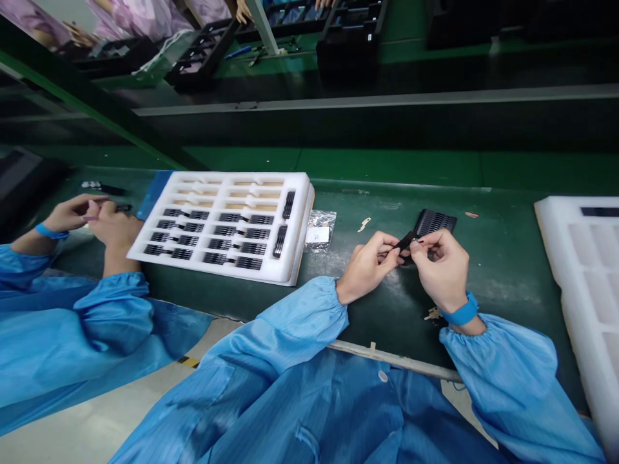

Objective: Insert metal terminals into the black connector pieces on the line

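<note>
My left hand (371,263) is closed on a slim black part (405,241), pinched between thumb and fingers. At the other end of this part, my right hand (441,264) also pinches with thumb and forefinger; the exact contact is partly hidden by the fingers. Just behind both hands lies a black slotted tray-like piece (435,222) with rows of small openings. A small tan flat piece (364,224) rests on the green bench to the left of it. Several similar tan pieces (433,314) lie near my right wrist.
A white foam tray (302,225) holding black and tan parts stands left, beside a clear plastic bag (324,231) with a white label. Another foam tray (551,238) is at the right edge. A co-worker's hands (104,219) work at far left. Black bins (348,38) stand across the line.
</note>
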The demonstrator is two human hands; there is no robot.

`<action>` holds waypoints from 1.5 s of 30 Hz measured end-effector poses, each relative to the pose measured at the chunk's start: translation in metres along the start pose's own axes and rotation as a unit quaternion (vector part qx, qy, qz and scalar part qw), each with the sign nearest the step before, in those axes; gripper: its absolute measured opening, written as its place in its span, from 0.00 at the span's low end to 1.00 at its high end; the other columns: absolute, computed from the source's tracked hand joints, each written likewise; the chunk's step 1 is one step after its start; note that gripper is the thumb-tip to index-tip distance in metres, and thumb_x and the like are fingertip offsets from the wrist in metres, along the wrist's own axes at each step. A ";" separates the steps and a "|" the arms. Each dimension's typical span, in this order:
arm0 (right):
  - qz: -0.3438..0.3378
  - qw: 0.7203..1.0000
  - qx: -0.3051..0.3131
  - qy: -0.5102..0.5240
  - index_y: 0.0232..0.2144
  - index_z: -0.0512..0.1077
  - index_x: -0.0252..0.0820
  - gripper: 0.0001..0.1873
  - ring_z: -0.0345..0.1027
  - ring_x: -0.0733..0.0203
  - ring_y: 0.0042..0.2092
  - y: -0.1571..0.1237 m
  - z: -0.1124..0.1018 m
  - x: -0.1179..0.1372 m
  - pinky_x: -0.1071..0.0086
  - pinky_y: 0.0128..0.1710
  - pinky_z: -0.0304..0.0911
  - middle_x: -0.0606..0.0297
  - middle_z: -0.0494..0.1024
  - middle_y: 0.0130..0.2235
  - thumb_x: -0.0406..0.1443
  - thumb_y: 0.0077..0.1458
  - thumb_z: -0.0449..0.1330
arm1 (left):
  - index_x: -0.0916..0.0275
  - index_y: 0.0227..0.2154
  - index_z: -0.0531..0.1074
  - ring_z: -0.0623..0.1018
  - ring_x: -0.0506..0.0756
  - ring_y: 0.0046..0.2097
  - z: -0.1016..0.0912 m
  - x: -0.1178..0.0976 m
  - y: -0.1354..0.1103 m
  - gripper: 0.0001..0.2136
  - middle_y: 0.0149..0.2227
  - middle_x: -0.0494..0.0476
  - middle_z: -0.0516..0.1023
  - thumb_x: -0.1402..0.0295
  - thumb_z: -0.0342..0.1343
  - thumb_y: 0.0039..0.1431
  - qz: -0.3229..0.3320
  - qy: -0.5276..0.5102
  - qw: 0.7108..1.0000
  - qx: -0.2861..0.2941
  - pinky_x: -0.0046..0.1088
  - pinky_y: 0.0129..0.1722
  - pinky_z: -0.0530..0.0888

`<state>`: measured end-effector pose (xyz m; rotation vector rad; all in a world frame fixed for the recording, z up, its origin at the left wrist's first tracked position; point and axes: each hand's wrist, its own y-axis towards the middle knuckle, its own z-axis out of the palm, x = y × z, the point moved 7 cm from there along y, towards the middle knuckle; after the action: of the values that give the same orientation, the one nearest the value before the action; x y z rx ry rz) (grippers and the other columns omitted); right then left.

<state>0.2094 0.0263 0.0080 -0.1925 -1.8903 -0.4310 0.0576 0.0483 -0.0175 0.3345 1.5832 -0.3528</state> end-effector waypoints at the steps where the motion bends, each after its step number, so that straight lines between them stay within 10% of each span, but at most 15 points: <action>1: 0.004 1.000 -0.001 0.004 0.30 0.70 0.42 0.06 0.67 0.63 0.27 0.000 0.000 -0.001 0.68 0.28 0.64 0.68 0.73 0.27 0.36 0.52 0.64 | 0.64 0.47 0.67 0.83 0.53 0.43 -0.001 -0.002 0.000 0.12 0.42 0.60 0.82 0.62 0.54 0.67 0.009 0.013 1.000 0.002 0.27 0.45 0.80; 8: 0.069 0.996 0.037 0.043 0.33 0.71 0.40 0.08 0.67 0.64 0.28 0.009 0.000 -0.012 0.69 0.29 0.64 0.67 0.73 0.28 0.38 0.52 0.65 | 0.64 0.48 0.68 0.81 0.48 0.34 -0.002 -0.008 0.002 0.13 0.36 0.56 0.81 0.61 0.52 0.68 0.036 0.079 0.996 0.032 0.24 0.37 0.78; 15: 0.046 0.996 0.003 0.073 0.33 0.72 0.41 0.04 0.65 0.66 0.25 0.018 -0.021 -0.002 0.71 0.25 0.63 0.67 0.72 0.27 0.35 0.55 0.63 | 0.64 0.44 0.64 0.79 0.49 0.27 0.001 0.003 0.008 0.17 0.31 0.55 0.79 0.55 0.56 0.65 -0.069 -0.093 0.993 0.028 0.24 0.27 0.76; 24: 0.066 0.986 0.101 0.115 0.32 0.72 0.40 0.07 0.64 0.68 0.24 0.013 -0.003 0.001 0.73 0.24 0.62 0.68 0.72 0.26 0.38 0.55 0.65 | 0.64 0.44 0.64 0.79 0.49 0.29 0.002 -0.003 0.006 0.20 0.33 0.57 0.80 0.52 0.58 0.62 -0.051 -0.120 0.991 0.033 0.24 0.29 0.76; 45: 0.092 0.984 0.086 0.122 0.30 0.71 0.40 0.12 0.62 0.68 0.22 0.012 -0.003 -0.006 0.74 0.22 0.60 0.69 0.70 0.23 0.41 0.53 0.68 | 0.66 0.48 0.68 0.80 0.49 0.29 0.003 -0.004 0.004 0.18 0.33 0.57 0.79 0.57 0.56 0.65 -0.032 -0.120 0.991 0.047 0.24 0.28 0.77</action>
<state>0.2183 0.0370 0.0062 -0.1887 -1.6415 -0.1552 0.0623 0.0503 -0.0140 0.3021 1.3461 -0.4989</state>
